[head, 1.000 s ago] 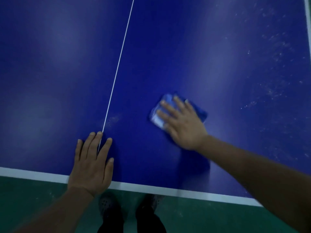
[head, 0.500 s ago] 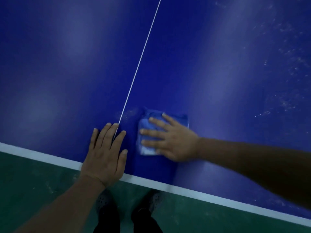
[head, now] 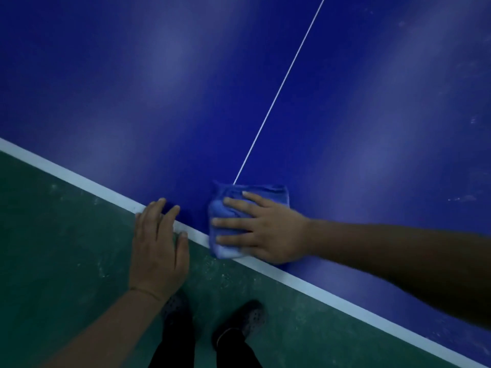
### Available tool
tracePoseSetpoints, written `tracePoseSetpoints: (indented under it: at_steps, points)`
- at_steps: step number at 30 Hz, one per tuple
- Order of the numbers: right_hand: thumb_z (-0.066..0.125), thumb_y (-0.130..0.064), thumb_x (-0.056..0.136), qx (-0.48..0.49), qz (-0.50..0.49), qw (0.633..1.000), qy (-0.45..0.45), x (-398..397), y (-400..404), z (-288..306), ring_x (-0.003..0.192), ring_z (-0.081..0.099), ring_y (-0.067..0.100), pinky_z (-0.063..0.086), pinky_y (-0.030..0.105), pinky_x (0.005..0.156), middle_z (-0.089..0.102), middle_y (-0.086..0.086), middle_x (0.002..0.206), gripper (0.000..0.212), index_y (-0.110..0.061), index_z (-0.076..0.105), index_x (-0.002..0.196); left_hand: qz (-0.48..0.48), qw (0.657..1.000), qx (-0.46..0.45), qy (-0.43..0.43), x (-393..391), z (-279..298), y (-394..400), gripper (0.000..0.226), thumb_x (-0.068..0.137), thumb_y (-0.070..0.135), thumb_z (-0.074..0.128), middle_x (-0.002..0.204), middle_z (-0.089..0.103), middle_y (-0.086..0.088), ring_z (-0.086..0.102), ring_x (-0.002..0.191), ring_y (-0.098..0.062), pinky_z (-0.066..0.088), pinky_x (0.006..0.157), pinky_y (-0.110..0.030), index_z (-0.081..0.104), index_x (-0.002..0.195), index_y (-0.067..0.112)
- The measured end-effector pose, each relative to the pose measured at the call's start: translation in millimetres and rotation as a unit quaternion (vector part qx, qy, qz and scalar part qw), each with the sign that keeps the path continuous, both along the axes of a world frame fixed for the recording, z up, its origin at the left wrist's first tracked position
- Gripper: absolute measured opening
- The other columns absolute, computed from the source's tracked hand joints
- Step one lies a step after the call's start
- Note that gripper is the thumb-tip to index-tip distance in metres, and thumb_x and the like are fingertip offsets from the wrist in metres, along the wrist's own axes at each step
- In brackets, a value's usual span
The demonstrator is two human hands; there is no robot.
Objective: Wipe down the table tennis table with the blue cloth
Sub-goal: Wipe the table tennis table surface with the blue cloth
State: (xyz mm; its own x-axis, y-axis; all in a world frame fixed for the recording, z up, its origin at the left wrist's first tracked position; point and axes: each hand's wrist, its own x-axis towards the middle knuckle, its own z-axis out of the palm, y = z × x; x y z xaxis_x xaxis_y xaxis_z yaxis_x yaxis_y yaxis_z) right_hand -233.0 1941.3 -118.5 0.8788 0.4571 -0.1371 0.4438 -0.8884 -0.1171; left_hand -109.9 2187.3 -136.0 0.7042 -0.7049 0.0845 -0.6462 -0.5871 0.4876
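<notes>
While the blue cloth (head: 249, 208) sits folded into a thick pad at the near edge of the table tennis table (head: 186, 102), note that it lies directly beneath your right hand (head: 261, 229). Your fingers (head: 233, 223) lie straight and spread flat on top, pressing rather than gripping; nothing is curled round the fabric. The pad's near corner overhangs the white edge line (head: 313, 289), and its far side covers the foot of the thin centre line (head: 284, 81). The pad is roughly square, so no clear long axis shows; your fingers point across it, toward your left.

Your left hand (head: 159, 243) is just beside the cloth but apart from it, fingers extended and relaxed, tips resting on the table's rim, palm hanging over the green floor (head: 53, 248). It holds nothing. The right hand is the one on the cloth, so the wiping looks to be its job.

Judgement: the pad is already at the lip, so pushing further toward you would likely drop it. Faint pale specks show on the surface beyond your right wrist, toward the far right. Your left fingertips sit in the path of any stroke along the edge. Your dark shoes (head: 249, 317) stand below.
</notes>
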Motion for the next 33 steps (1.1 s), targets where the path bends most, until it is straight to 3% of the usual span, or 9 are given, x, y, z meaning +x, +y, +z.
tracePoseSetpoints:
  at_steps: [2,6,8,12,15,18,22,30,33]
  points:
    - [0.036,-0.044,0.104,-0.037,-0.006,0.999,-0.027,5.7,-42.3,0.0,0.147,0.026,0.044,0.024,0.063,0.115,0.037,0.004,0.159,0.048,-0.028,0.043,0.149,-0.002,1.0,0.0,0.009,-0.5,1.9,8.8,0.049,0.097,0.025,0.04,0.146,0.041,-0.023,0.038,0.135,-0.044,0.035,0.108,-0.066,0.053,0.134,-0.005]
    - [0.014,-0.053,0.104,-0.019,-0.408,0.912,-0.045,81.0,-128.1,12.4,0.15,0.015,0.045,0.021,0.066,0.114,0.021,0.004,0.166,0.059,-0.03,0.028,0.157,0.012,1.0,-0.012,0.024,-2.5,8.6,15.9,0.049,0.097,0.026,0.039,0.147,0.04,-0.022,0.037,0.137,-0.041,0.035,0.112,-0.06,0.052,0.135,-0.002]
    - [0.02,-0.046,0.105,-0.005,-0.473,0.88,-0.03,110.9,-105.2,10.9,0.152,0.008,0.042,0.016,0.062,0.117,0.014,0.001,0.168,0.056,-0.031,0.022,0.158,0.023,0.999,-0.024,0.028,-2.3,11.0,14.9,0.048,0.096,0.025,0.041,0.148,0.039,-0.021,0.036,0.138,-0.039,0.036,0.112,-0.057,0.052,0.135,-0.001]
    - [0.033,-0.041,0.099,-0.023,-0.169,0.984,-0.057,72.1,27.6,-2.6,0.146,0.027,0.045,0.024,0.065,0.114,0.032,0.004,0.162,0.055,-0.027,0.041,0.151,0.041,0.998,-0.046,0.02,0.3,12.3,15.6,0.047,0.095,0.022,0.042,0.146,0.041,-0.023,0.038,0.135,-0.04,0.036,0.11,-0.057,0.053,0.133,-0.002]
    - [0.034,-0.045,0.105,0.01,-0.013,1.0,-0.002,3.2,30.3,0.6,0.15,0.021,0.039,0.02,0.06,0.119,0.031,-0.002,0.162,0.049,-0.031,0.042,0.151,0.033,0.998,-0.049,0.017,2.1,12.2,19.4,0.047,0.095,0.022,0.042,0.145,0.041,-0.024,0.04,0.134,-0.043,0.036,0.11,-0.057,0.053,0.132,-0.003]
    - [0.025,-0.048,0.105,-0.045,-0.112,0.992,-0.03,27.7,-36.6,-0.9,0.145,0.029,0.046,0.028,0.064,0.112,0.035,0.004,0.16,0.052,-0.028,0.04,0.15,0.028,0.999,-0.036,0.028,1.9,10.7,28.9,0.048,0.094,0.021,0.042,0.147,0.039,-0.022,0.036,0.138,-0.039,0.035,0.113,-0.054,0.053,0.133,-0.003]
    - [0.014,-0.049,0.104,0.003,-0.444,0.896,-0.017,129.0,-43.6,17.1,0.153,0.003,0.039,0.012,0.06,0.119,0.008,-0.002,0.168,0.057,-0.034,0.018,0.159,0.03,0.999,-0.021,0.028,0.8,9.3,41.5,0.048,0.092,0.02,0.043,0.147,0.039,-0.022,0.037,0.138,-0.04,0.038,0.111,-0.058,0.051,0.134,-0.002]
    - [0.024,-0.047,0.106,-0.001,0.019,1.0,0.019,63.6,60.1,2.1,0.153,0.008,0.036,0.008,0.055,0.123,0.019,-0.005,0.166,0.053,-0.032,0.03,0.157,0.051,0.998,-0.028,0.025,18.0,8.1,62.0,0.05,0.092,0.018,0.044,0.149,0.039,-0.021,0.037,0.139,-0.038,0.027,0.12,-0.045,0.05,0.136,-0.003]
    - [0.027,-0.048,0.105,-0.028,-0.036,0.999,-0.002,66.9,14.5,-0.3,0.152,0.015,0.037,0.014,0.056,0.12,0.026,-0.003,0.164,0.052,-0.031,0.036,0.153,0.048,0.999,-0.009,0.021,24.4,6.2,76.9,0.052,0.093,0.021,0.04,0.15,0.042,-0.02,0.035,0.142,-0.035,0.013,0.125,-0.035,0.05,0.138,-0.004]
